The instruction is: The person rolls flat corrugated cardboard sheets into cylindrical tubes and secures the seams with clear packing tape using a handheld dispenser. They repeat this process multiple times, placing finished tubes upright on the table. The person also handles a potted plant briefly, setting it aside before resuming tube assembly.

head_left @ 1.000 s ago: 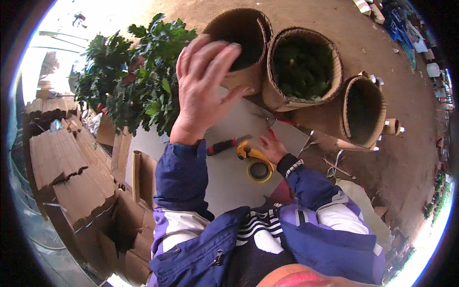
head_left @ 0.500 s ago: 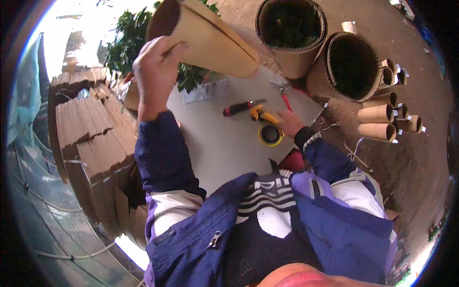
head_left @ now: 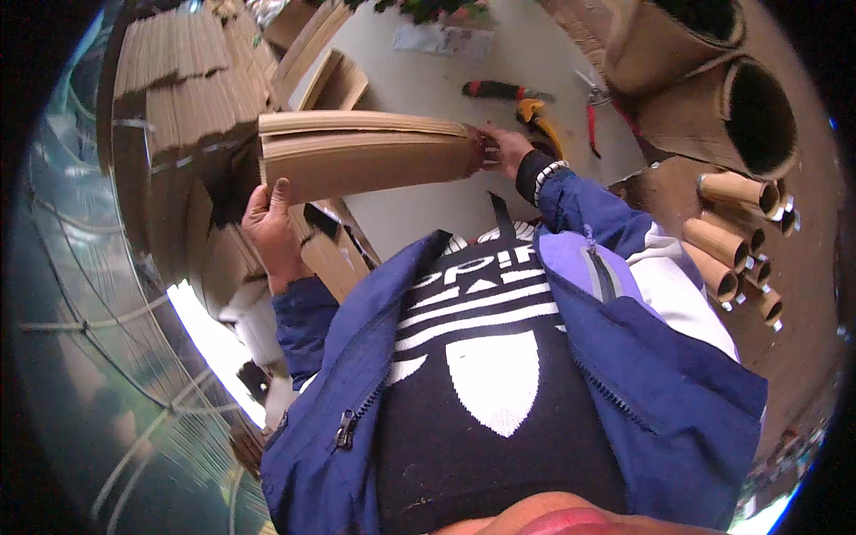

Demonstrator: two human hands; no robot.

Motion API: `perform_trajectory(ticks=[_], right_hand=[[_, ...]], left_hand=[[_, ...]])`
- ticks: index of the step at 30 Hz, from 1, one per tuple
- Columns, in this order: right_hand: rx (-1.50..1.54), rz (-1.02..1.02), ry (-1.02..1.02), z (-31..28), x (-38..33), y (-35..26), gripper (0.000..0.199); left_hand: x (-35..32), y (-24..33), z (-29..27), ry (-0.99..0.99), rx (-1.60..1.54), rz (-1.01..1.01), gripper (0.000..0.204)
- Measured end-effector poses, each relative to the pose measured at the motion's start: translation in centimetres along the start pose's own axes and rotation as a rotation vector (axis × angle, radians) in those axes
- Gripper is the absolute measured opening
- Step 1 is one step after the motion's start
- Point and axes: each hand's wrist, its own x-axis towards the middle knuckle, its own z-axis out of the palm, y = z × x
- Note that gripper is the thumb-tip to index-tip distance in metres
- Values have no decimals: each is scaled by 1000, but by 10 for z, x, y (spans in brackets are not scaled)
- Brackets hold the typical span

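A rolled cardboard sleeve [head_left: 366,165] with a lengthwise seam lies crosswise in front of me, held between both hands. My left hand [head_left: 272,232] is closed on its left end from below, thumb along the edge. My right hand [head_left: 508,150] is closed around its right end, the fingertips partly hidden. Just beyond the right hand, a yellow-handled tool [head_left: 539,120] lies on the pale tabletop [head_left: 406,80]. Farther back is a red-and-black-handled knife [head_left: 495,89], and to the right a red-handled cutting tool [head_left: 593,116].
Stacks of flat cardboard [head_left: 174,53] stand at the left. Another open cardboard piece [head_left: 339,85] rests at the table's left edge. Green foliage [head_left: 423,11] shows at the far edge. Two large cardboard cylinders [head_left: 678,116] and several smaller tubes [head_left: 718,241] are at the right.
The cardboard sleeve has come down and nearer, from raised at the upper left to level across my front. My right hand has left the tabletop beside the yellow tool and taken the sleeve's right end.
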Motion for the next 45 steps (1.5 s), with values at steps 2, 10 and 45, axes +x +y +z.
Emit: perform_trajectory(ticks=[2,10,45], right_hand=[[-112,59,-18,9,7,22,42],[-635,-12,-117,27,34,29,54],[-1413,-682,355,117,126,69,35]], left_hand=[[-15,-41,-30,79,-110,-149,21],[-77,-241,-127,242,-267,-723,24],[9,-293,78,-550,796,210,106]])
